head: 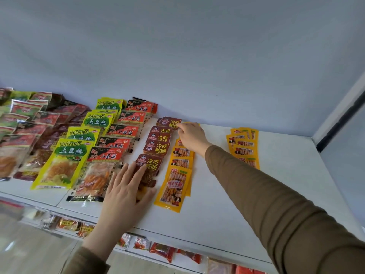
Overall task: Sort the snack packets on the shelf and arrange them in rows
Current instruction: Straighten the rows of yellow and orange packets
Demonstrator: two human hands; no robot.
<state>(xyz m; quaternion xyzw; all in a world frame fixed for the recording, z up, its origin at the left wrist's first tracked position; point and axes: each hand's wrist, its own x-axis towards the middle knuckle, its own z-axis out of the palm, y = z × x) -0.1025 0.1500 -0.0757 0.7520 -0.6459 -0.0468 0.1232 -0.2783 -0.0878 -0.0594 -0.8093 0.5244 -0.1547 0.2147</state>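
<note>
A white shelf point(227, 194) is seen from above, with snack packets laid on it in overlapping rows running from front to back. From the left, the rows are made up of yellow-green packets point(65, 161), red-and-black packets point(102, 167), brown packets point(158, 147) and orange packets point(175, 184). A further short row of orange packets point(244, 147) lies well apart, toward the right end, and a looser heap of mixed packets point(25, 133) fills the far left.

The left hand point(126, 186) is laid flat on the frontmost brown packet point(149, 171), its fingers straight and spread. The right hand point(192, 138) is stretched toward the back of the shelf — the rearmost brown packet point(168, 122) is pinched at its right edge by the curled fingers. Both arms are covered by brown sleeves point(276, 204).

More packets point(162, 251) are visible on a lower shelf below.
</note>
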